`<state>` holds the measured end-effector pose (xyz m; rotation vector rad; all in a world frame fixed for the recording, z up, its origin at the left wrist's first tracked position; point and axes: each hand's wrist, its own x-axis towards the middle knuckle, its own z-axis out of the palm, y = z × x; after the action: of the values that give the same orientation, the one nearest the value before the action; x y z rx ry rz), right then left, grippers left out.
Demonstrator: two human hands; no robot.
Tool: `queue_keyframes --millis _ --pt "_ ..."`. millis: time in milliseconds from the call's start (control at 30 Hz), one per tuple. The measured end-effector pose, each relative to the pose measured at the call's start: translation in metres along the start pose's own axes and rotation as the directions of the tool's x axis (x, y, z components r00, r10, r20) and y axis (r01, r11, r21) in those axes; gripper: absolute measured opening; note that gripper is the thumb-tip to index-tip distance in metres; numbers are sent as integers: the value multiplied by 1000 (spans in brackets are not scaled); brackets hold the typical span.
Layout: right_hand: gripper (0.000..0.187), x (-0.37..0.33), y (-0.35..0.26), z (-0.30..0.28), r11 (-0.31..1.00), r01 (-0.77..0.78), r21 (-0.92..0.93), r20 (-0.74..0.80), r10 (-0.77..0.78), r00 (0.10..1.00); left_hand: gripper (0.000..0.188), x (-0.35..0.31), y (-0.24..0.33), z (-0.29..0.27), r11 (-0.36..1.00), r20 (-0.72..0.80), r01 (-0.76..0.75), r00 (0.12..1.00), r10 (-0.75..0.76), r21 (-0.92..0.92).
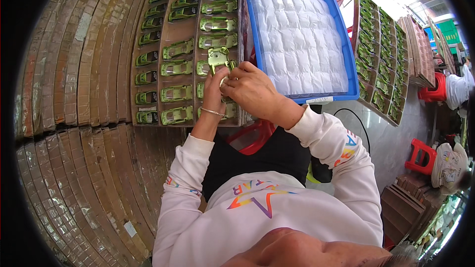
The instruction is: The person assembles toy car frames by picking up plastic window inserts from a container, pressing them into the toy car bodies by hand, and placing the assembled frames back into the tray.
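A light-green toy car body is in my left hand, over the right column of a compartmented brown tray. My left fingers and thumb are closed on its near end, and a bracelet circles that wrist. Close against it, my right hand has its fingers bent and pinched together at the same end. A small pale bit shows between the hands; what the right fingertips grip is hidden. More green car bodies lie in the tray's middle and right columns. Along its left column sit green cars with dark parts.
Right of the tray is a blue bin holding rows of white wrapped packets. Stacked brown trays wall off the left side. Another tray of green cars stands beyond the bin. Red stools stand farther right; a red seat shows below my hands.
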<state>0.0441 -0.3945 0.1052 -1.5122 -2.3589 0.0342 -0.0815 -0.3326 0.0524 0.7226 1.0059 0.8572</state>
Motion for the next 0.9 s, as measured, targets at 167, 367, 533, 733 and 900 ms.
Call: queue_keyframes --millis 167,367,533,733,900 --pt "10 5 2 -1 992 71 -103 -20 -74 997 30 18 4 -33 807 204 -215 972 120 550" --pt "10 5 -4 9 981 72 -179 -30 -79 996 31 24 6 -40 767 230 -193 971 60 613" --pt "11 3 -4 9 978 89 -187 -19 -95 995 31 22 3 -42 725 241 -236 966 99 648" --pt "11 2 -4 14 973 103 -205 -13 -108 994 31 19 3 -39 750 223 -226 969 107 621" --pt "10 6 -3 15 970 114 -215 19 -113 993 30 20 2 -37 743 177 -194 979 103 640"
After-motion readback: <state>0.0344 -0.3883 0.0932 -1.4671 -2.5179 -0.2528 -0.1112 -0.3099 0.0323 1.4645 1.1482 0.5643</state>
